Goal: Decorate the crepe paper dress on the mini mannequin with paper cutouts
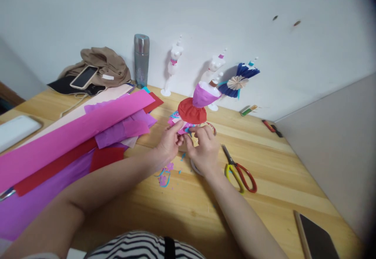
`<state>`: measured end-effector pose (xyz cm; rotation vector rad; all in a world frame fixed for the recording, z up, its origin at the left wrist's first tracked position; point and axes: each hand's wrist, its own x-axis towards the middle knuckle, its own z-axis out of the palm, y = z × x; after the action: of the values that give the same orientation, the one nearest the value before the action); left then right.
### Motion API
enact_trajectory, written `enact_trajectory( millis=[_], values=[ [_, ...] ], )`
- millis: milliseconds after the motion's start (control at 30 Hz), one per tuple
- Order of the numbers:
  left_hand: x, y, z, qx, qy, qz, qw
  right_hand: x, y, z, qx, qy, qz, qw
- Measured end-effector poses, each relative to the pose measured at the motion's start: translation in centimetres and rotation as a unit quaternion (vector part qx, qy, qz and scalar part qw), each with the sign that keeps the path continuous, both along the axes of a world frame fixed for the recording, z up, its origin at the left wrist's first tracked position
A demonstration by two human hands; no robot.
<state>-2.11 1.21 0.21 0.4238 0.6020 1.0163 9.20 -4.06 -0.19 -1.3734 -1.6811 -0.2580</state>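
Left hand (170, 143) and right hand (205, 149) close together, fingers (201, 131) bent inward.

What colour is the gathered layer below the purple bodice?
The gathered layer is red; it shows in the head view.

Fingers (202, 134) on layered dress (192, 111) — scissors (233, 163), flask (141, 61)

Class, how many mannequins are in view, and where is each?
4: one white mannequin right of the flask; a second white mannequin farther right; a navy-dressed mannequin rightmost; a purple-and-red mannequin in front. Others may be hidden.
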Motion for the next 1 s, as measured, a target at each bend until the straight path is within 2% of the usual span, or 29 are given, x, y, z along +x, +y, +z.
enact_trajectory(
  millis=[267, 500, 667, 833, 900, 1000],
  values=[
    [0.1, -0.1, -0.6, 0.027, -0.006, -0.009, 1.0, -0.5, 0.2, 0.7, 0.007, 0.037, 0.014, 0.999],
    [-0.1, -0.2, -0.8, 0.053, 0.006, -0.023, 0.998, -0.1, -0.3, 1.2, -0.054, 0.178, 0.014, 0.982],
    [-0.2, -0.2, -0.5, 0.042, 0.008, -0.015, 0.999, 2.2, -0.3, 2.6, -0.07, 0.277, 0.017, 0.958],
    [-0.3, -0.2, -0.4, 0.02, 0.029, -0.028, 0.999, 6.1, -1.7, 4.1, -0.118, 0.269, 0.004, 0.956],
    [-0.2, -0.1, -0.3, 0.005, 0.032, -0.021, 0.999, 7.3, -2.8, 3.7, -0.145, 0.264, -0.007, 0.954],
    [-0.1, 0.2, 0.0, -0.009, 0.036, -0.021, 0.999, 7.9, -4.2, 2.0, -0.162, 0.265, -0.017, 0.95]
  ],
)
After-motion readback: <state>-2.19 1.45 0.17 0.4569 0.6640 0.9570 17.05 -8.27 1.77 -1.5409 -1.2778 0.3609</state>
